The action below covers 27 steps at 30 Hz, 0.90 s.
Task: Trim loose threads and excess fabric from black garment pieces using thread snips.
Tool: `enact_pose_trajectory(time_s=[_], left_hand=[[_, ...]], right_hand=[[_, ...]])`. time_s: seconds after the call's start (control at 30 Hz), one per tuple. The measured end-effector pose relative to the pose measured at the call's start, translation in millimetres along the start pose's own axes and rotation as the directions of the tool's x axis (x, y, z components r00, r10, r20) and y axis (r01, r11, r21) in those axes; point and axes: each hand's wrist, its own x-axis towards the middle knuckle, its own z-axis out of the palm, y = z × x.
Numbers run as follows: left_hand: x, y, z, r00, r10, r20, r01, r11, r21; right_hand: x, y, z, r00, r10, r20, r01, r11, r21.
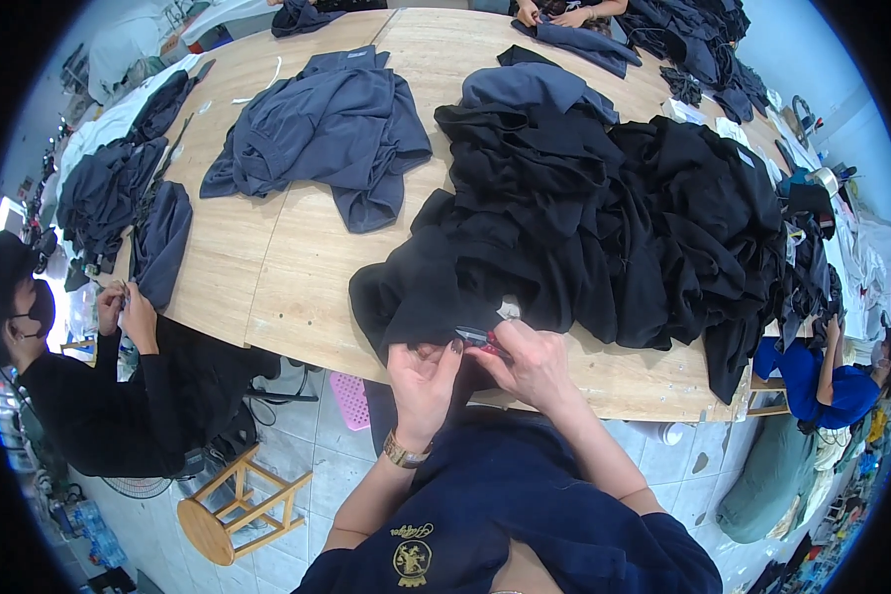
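As far as can be judged, midway through work on a black garment (406, 297) at the near edge of the tabletop (297, 262), pinching it in the left hand (428, 381), clasping red-handled snips (484, 344) in the right hand (533, 363); cannot tell finished from waiting among heaped garments (544, 178) beyond.

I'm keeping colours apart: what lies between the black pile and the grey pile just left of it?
The head view shows bare tabletop between grey pile and black pile.

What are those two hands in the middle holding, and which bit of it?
The right hand holds small snips by their red handles. The left hand pinches the black garment at its near edge.
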Motion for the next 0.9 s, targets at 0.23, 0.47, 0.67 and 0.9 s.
enact_pose_trajectory(time_s=[0.23, 0.47, 0.67, 0.9], left_hand=[[-0.9, -2.2, -1.6, 1.000, 0.003, 0.012, -0.004, 1.000, 0.024], [-0.3, 1.0, 0.2, 1.000, -0.012, 0.008, 0.012, 1.000, 0.018], [-0.7, 0.4, 0.3, 1.000, -0.013, 0.004, 0.013, 1.000, 0.029], [-1.6, -1.6, -0.6, 0.999, -0.021, 0.023, 0.021, 1.000, 0.012]], right_hand=[[1.3, 0.3, 0.9, 1.000, -0.008, -0.009, 0.008, 1.000, 0.002], [1.1, -0.7, 5.1, 0.996, 0.087, 0.002, -0.087, 0.985, 0.151], [0.1, -1.5, 6.0, 0.992, 0.120, 0.037, -0.125, 0.971, 0.206], [0.8, 1.4, 7.0, 0.991, 0.126, 0.040, -0.132, 0.968, 0.212]])
